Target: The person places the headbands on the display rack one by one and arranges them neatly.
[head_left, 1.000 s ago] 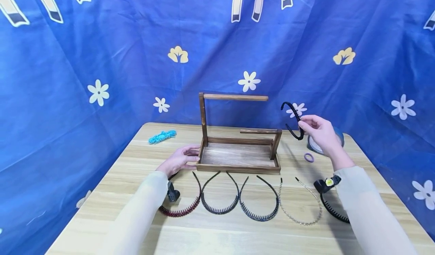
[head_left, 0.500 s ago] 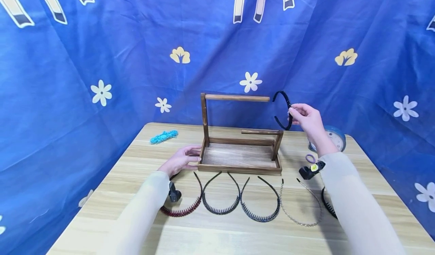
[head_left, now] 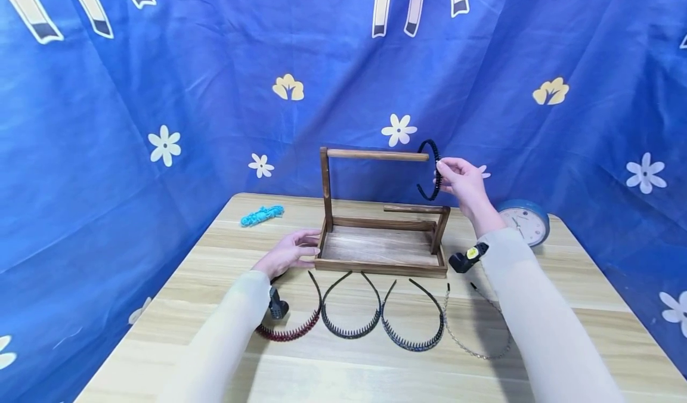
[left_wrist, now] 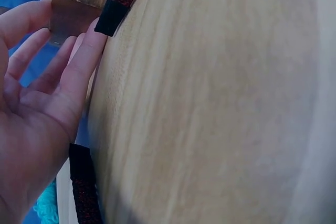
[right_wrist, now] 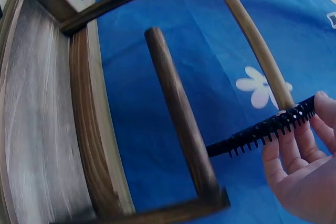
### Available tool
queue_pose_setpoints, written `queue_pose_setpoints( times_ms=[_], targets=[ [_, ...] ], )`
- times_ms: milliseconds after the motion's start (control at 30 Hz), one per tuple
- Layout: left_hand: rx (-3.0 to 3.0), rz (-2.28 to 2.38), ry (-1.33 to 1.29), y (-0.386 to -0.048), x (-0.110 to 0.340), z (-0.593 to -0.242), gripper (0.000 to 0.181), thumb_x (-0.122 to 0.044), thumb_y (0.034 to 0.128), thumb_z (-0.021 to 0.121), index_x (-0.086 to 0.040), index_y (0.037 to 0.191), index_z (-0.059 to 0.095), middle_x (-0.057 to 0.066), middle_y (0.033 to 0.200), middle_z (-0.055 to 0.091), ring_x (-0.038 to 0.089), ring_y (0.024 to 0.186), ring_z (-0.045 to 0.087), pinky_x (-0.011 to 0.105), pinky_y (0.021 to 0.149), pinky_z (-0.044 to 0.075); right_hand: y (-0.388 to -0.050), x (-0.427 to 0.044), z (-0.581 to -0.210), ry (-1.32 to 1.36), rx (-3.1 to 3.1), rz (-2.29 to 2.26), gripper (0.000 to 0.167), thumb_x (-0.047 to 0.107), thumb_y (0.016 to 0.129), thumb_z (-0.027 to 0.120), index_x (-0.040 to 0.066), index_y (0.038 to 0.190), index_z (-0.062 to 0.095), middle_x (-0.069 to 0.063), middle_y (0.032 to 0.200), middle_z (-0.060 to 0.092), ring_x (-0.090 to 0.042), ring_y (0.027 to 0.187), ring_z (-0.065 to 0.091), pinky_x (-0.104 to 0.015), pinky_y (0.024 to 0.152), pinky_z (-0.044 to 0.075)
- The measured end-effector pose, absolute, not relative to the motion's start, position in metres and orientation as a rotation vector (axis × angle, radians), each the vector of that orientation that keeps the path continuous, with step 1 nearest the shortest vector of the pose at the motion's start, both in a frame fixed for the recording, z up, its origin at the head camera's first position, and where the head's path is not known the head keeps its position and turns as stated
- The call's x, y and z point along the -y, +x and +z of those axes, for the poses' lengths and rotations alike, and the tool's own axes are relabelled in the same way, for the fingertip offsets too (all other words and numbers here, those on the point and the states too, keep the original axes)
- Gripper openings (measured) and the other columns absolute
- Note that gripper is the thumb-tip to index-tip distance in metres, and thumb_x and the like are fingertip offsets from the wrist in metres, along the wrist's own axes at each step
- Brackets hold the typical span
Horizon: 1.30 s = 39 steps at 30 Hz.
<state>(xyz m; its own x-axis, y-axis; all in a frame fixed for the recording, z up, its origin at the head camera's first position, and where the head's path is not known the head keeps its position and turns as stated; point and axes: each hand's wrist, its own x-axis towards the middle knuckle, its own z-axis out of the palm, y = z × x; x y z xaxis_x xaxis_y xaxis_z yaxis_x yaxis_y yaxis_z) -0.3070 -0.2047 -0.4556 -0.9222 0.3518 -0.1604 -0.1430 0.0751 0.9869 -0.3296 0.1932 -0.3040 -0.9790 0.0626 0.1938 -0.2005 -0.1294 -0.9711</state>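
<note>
My right hand (head_left: 464, 182) pinches a black toothed headband (head_left: 438, 179), upright, at the free end of the upper bar (head_left: 376, 154) of a wooden rack (head_left: 383, 268). The right wrist view shows the headband (right_wrist: 252, 132) meeting that bar's tip; whether the bar passes inside the loop I cannot tell. Below it, the shorter bar (head_left: 412, 209) carries nothing. My left hand (head_left: 290, 253) rests against the rack's left end, its fingers (left_wrist: 81, 66) fairly straight in the left wrist view. A red toothed headband (head_left: 292, 334) lies beneath that wrist.
In front of the rack lie a dark headband (head_left: 351, 334), a blue-black one (head_left: 413, 346) and a thin silver one (head_left: 472, 354), partly behind the right sleeve. A round clock (head_left: 528, 224) stands at the back right. A bundle of turquoise cord (head_left: 263, 215) lies at the back left.
My right hand has carried the black headband left and up to the upper bar's end. The sleeve now hides the purple ring and the rightmost headband. My left hand has stayed at the rack.
</note>
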Motion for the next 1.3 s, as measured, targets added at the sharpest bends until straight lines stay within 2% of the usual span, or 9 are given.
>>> queue_pose_setpoints(
  times_ms=[333,733,1033,1300],
  targets=[
    [-2.005,1.91,0.198,-0.307,0.204,-0.453,0.064,0.003,0.0838,0.062,-0.008,0.141,0.036,0.023,0.136,0.035,0.037,0.112,0.048,0.046,0.083,0.053,-0.333,-0.156,-0.292,0.002,1.987,2.293,0.014,0.019,0.089,0.064,0.011,0.1,0.06,-0.004,0.09,0.061,-0.014,0.068,0.061,-0.023,0.062,0.052],
    [-2.005,1.898,0.236,-0.305,0.201,-0.45,0.065,0.003,0.0832,0.063,-0.007,0.141,0.035,0.025,0.137,0.033,0.037,0.111,0.049,0.048,0.084,0.052,-0.336,-0.13,-0.287,-0.06,1.963,2.381,0.015,0.015,0.091,0.061,0.007,0.103,0.061,-0.001,0.083,0.059,-0.012,0.066,0.06,-0.023,0.06,0.051],
    [-2.001,1.886,0.246,-0.304,0.202,-0.451,0.066,0.002,0.0838,0.063,-0.006,0.142,0.032,0.026,0.137,0.032,0.038,0.113,0.047,0.048,0.084,0.052,-0.335,-0.115,-0.282,-0.033,1.927,2.511,0.03,0.016,0.093,0.057,0.003,0.12,0.055,-0.004,0.094,0.06,-0.016,0.074,0.06,-0.031,0.075,0.049],
    [-2.006,1.895,0.229,-0.304,0.204,-0.452,0.064,0.003,0.0852,0.06,-0.005,0.142,0.032,0.026,0.137,0.033,0.038,0.114,0.047,0.046,0.083,0.053,-0.338,-0.102,-0.277,0.024,1.828,2.657,0.043,0.004,0.089,0.06,0.0,0.13,0.047,-0.001,0.087,0.061,-0.015,0.069,0.057,-0.026,0.066,0.049]
  ],
)
